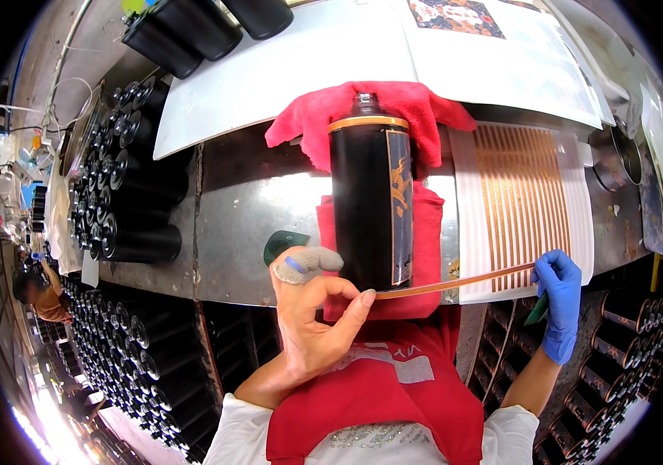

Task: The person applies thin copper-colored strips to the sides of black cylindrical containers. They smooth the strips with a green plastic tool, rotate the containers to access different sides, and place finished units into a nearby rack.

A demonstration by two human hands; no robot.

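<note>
Red apron (424,391) with pale lettering (405,352), left hand (310,310) and right hand (558,301) in pinches on copper strip (455,284)

The worker's left hand (308,310) carries a grey finger cover (316,260), blue-banded; right hand (554,288), blue glove (561,333); torso, red apron (378,415), white short-sleeved shirt (240,434).

A workshop or small factory floor, with one product in bulk; a metal-topped workbench (250,205) bears a black bottle (362,201) on red towels (424,240), beside a sheet of gold strips (523,186); matching bottles crowd the bench's left end (145,236), and dense rows of them (153,333) fill the space below; patterned bottles (618,345) are ranked at lower right; the wearer has a red apron (424,395); at far left, small and blurred, another person (53,301) seems to be among further rows.
</note>
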